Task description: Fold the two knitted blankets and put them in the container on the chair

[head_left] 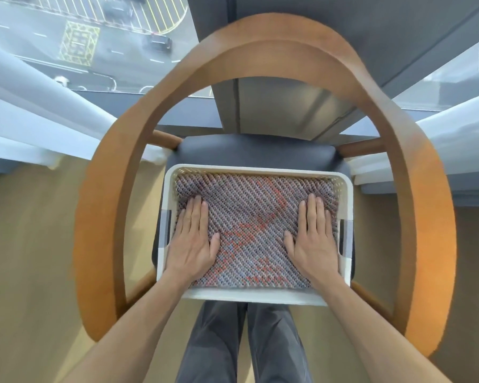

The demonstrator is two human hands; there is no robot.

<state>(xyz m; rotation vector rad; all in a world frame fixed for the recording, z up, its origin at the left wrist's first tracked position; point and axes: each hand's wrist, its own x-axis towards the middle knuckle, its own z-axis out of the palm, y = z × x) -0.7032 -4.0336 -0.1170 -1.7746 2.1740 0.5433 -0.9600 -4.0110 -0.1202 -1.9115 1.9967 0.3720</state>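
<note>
Head view, single entry. Item: white perforated plastic basket (256, 295) with cut-out side handles, standing on the dark padded seat (257, 150) of a wooden armchair (260, 34), whose bent frame loops round the basket on all sides but the near one. Contents: folded knitted blanket (253, 230), grey-blue with red patches, lying flat inside the basket and filling it almost wall to wall. Whether a second blanket lies beneath it cannot be told from above. Left hand (195, 241): flat, fingers straight and close together, palm down on the blanket at the basket's left wall. Right hand (314, 239): the same, at the basket's right wall. Neither grips anything. Grey trousers (213, 341) stand just near of the basket's front rim. A window with a street far below lies beyond its far side. Risks, as judged: the basket seems to sit forward on the seat, so heavy pressing toward its near rim could tip or slide it off. The springy knit may rise above the rim once the palms lift. Dragging the palms could pull the top fold askew or snag a loop.
</note>
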